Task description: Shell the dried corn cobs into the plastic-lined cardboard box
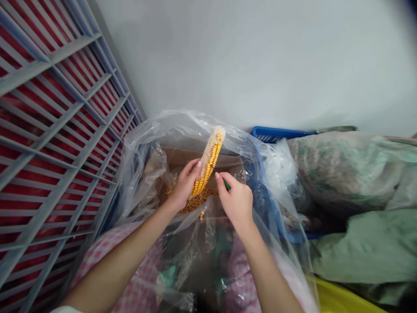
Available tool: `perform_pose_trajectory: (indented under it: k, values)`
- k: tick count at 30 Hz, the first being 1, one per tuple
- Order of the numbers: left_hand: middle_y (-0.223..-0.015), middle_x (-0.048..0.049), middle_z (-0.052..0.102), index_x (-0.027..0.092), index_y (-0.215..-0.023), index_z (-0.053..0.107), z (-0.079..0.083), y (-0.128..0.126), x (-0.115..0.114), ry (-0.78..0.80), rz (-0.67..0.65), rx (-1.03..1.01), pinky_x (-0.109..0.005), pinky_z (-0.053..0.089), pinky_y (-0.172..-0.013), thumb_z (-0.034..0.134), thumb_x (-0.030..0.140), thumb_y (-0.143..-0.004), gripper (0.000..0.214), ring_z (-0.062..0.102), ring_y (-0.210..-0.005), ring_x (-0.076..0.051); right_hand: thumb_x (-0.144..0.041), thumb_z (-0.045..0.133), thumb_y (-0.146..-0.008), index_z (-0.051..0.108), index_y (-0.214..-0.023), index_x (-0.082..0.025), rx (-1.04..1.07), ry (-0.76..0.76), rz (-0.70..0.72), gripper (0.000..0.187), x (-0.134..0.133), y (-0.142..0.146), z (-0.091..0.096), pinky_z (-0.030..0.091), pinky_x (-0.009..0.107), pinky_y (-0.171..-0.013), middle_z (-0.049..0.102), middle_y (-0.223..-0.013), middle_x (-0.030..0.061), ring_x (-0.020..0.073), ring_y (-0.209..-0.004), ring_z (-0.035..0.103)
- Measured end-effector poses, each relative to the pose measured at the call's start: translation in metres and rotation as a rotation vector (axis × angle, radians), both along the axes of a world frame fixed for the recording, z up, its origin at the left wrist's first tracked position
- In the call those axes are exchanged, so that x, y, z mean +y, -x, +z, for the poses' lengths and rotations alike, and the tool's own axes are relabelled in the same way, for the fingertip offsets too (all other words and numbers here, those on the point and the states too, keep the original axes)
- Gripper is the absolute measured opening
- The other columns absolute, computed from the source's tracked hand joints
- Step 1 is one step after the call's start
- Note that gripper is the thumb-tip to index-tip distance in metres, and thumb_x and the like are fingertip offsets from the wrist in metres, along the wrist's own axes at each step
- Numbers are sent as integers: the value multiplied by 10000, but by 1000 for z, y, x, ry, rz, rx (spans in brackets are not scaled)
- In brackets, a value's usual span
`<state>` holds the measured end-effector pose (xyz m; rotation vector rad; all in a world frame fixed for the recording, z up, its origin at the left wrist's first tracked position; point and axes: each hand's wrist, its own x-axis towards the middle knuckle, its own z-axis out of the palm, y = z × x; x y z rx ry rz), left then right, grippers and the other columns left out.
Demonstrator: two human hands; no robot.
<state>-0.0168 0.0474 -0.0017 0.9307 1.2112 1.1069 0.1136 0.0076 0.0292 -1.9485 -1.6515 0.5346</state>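
My left hand (pixel 185 186) grips an ear of corn (pixel 212 160) near its lower end, and the ear tilts up and to the right. Its left side and tip are stripped to pale cob, while rows of yellow kernels remain on the right. Closed around a small tool with a green handle (pixel 227 185), my right hand (pixel 237 200) is just right of the ear; the fist hides most of the tool. Below, loose kernels (pixel 198 202) lie in a pile inside a clear plastic bag (pixel 138 141). A small clump of kernels (pixel 202 214) hangs nearer to me.
Brown cardboard (pixel 177 158) shows within the bag. A slatted grey plastic crate (pixel 73 106) with red behind it rises at the left. At the right are a blue basket (pixel 276 134), a stuffed whitish sack (pixel 355 169), green cloth (pixel 374 248) and a yellow container (pixel 339 298). A wall (pixel 247 56) stands behind.
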Motion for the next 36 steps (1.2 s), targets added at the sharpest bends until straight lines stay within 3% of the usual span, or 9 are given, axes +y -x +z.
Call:
perform_pose_trajectory:
  k: [3, 8, 12, 20, 27, 31, 36]
  values:
    - [-1043, -56, 631, 168, -989, 591, -6, 1, 4, -88, 167, 138, -281, 412, -864, 456, 463, -787, 382, 557, -983, -179, -441, 396, -819, 615, -781, -207, 219, -2, -22, 322, 1, -3, 0, 291, 223, -533, 578, -629, 10, 114, -526, 453]
    - [-876, -49, 648, 147, -898, 614, -7, 4, 5, -77, 178, 211, -292, 432, -790, 447, 537, -763, 444, 576, -859, -188, -432, 451, -786, 534, -757, -194, 674, 65, 2, 254, 4, -5, -3, 249, 200, -455, 418, -514, -58, 80, -452, 338]
    - [-847, -26, 630, 168, -884, 607, -5, 1, 1, -111, 155, 246, -256, 429, -745, 463, 504, -768, 384, 560, -813, -163, -430, 459, -786, 554, -724, -187, 800, 105, 5, 268, 6, -4, -4, 246, 204, -449, 374, -456, -68, 80, -434, 335]
    - [-862, -31, 631, 152, -901, 601, -1, -3, -4, -167, 67, 263, -225, 416, -713, 444, 442, -796, 345, 553, -796, -150, -447, 462, -774, 561, -659, -176, 698, 57, -21, 310, 9, -3, -10, 242, 204, -456, 387, -493, -47, 82, -473, 333]
    - [-802, -30, 638, 170, -965, 581, 8, -1, -9, -313, 10, 689, -206, 372, -625, 374, 438, -836, 363, 562, -692, -135, -437, 411, -803, 466, -640, -192, 764, 165, -28, 300, 7, -3, -8, 221, 203, -438, 287, -459, -75, 74, -419, 247]
    - [-831, -46, 644, 170, -972, 578, 8, -1, -11, -361, -101, 786, -214, 358, -631, 379, 411, -840, 339, 573, -713, -146, -401, 383, -829, 445, -613, -196, 374, 62, -34, 305, 1, -3, -8, 226, 214, -490, 358, -500, -45, 92, -474, 315]
    - [-674, -11, 576, 141, -803, 581, -4, -7, -11, -256, -62, 549, -200, 361, -590, 333, 426, -853, 380, 509, -630, -121, -338, 341, -847, 509, -687, -212, -17, 27, -49, 264, -1, 3, -2, 188, 233, -517, 427, -523, -17, 111, -473, 316]
